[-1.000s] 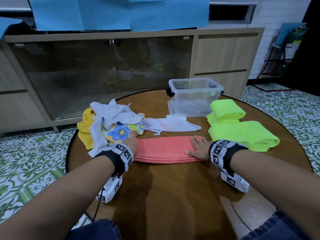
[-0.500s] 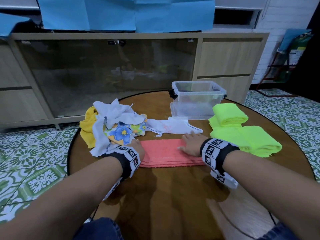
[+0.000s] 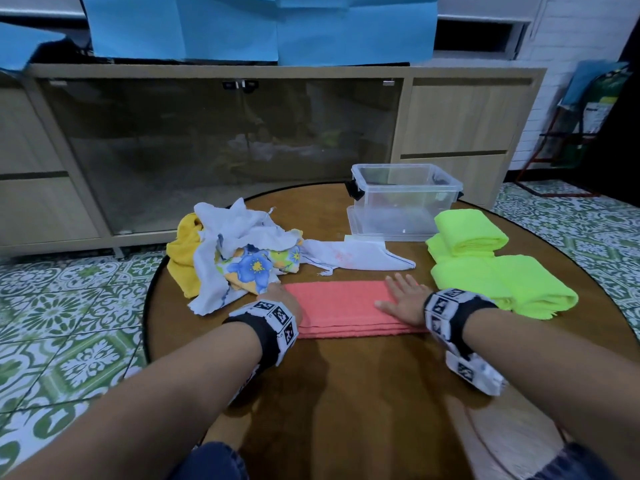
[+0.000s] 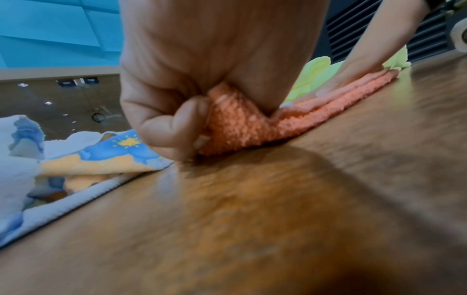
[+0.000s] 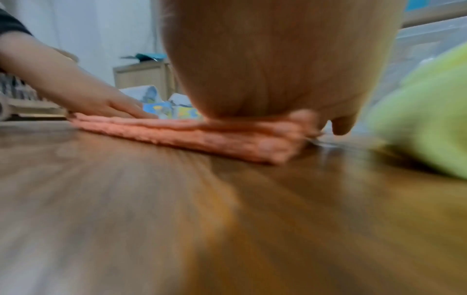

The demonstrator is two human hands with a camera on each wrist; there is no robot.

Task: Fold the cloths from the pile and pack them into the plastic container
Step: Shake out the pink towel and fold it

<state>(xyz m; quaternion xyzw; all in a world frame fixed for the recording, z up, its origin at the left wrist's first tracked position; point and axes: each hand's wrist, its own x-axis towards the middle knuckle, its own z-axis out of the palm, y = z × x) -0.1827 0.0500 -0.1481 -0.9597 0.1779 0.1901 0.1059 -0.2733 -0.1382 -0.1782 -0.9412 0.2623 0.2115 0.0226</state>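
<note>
A coral cloth (image 3: 343, 306), folded into a long flat strip, lies on the round wooden table (image 3: 346, 393) in front of me. My left hand (image 3: 284, 299) is at its left end; in the left wrist view its curled fingers (image 4: 177, 127) pinch a raised fold of the coral cloth (image 4: 240, 123). My right hand (image 3: 401, 299) lies flat with straight fingers, pressing the strip's right end (image 5: 252, 139). The pile of unfolded cloths (image 3: 235, 251), white, yellow and flowered, sits just left of the strip. The clear plastic container (image 3: 405, 199) stands behind, with nothing visible inside.
Two rolled neon green cloths (image 3: 471, 233) (image 3: 502, 285) lie right of my right hand, close to the container. A flat white cloth (image 3: 356, 254) lies between the pile and the container. A long cabinet (image 3: 242, 150) stands behind the table, and tiled floor (image 3: 69, 306) surrounds it.
My right hand slid a little left along the coral strip, then back to its right end. My left hand stayed at the left end.
</note>
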